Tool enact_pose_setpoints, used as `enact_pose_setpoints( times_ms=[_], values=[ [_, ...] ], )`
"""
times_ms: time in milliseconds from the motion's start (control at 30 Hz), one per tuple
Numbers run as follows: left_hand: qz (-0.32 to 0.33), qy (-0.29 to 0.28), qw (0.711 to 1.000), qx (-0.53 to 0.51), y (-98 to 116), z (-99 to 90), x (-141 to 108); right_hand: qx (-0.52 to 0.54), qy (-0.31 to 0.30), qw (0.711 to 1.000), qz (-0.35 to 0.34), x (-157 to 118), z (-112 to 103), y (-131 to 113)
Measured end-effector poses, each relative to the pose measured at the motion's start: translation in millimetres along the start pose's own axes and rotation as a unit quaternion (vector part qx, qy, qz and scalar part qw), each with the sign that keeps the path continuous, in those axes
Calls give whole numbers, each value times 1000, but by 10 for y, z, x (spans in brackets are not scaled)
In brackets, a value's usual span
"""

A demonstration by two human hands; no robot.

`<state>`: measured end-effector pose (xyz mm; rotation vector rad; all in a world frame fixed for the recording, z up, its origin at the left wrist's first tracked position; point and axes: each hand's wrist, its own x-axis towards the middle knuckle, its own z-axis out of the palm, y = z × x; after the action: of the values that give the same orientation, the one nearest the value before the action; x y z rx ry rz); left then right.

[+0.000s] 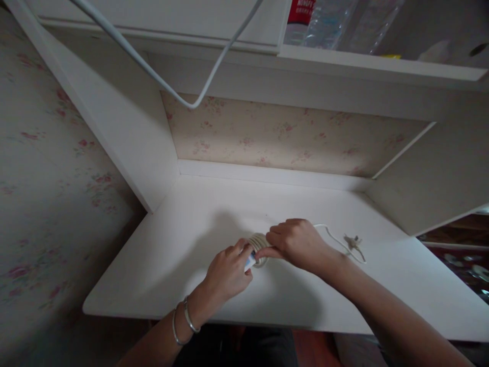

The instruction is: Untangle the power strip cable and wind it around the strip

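A whitish cord is wound in a coil [258,241] around a small white and blue item [249,262], held just above the white desk near its front. My left hand [228,270], with two silver bangles at the wrist, is closed around the item and the coil's left side. From the right, my right hand [293,242] has its fingers closed on the cord at the coil, the thumb pointing left across it. A loose length of cord runs from behind my right hand to a plug [352,241] lying on the desk at the right.
The white desk [191,204] has side panels and a low back ledge. Above it, an open shelf [374,63] holds clear plastic bottles [330,23]. A white cable [191,104] hangs in a loop at the upper left. Floral wallpaper covers the wall [57,204].
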<state>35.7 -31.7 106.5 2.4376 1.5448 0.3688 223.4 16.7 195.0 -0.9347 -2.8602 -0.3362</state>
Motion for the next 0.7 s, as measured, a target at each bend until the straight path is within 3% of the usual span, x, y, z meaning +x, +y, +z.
enact_pose_setpoints(
  times_ms=[133,267,433,567,700],
  values=[
    [73,-26,995,-56,156,-102,-105,30,87,995,34,199,68,91],
    [119,-35,988,-91,322,-310,-240,108,111,986,58,315,190,93],
    [166,-1,977,-136,416,-504,-397,263,74,960,67,348,381,41],
    [171,58,970,-162,431,-630,-484,382,20,912,145,303,610,-18],
    [139,117,970,-160,373,-730,-478,384,-6,894,232,146,846,-40]
  ],
)
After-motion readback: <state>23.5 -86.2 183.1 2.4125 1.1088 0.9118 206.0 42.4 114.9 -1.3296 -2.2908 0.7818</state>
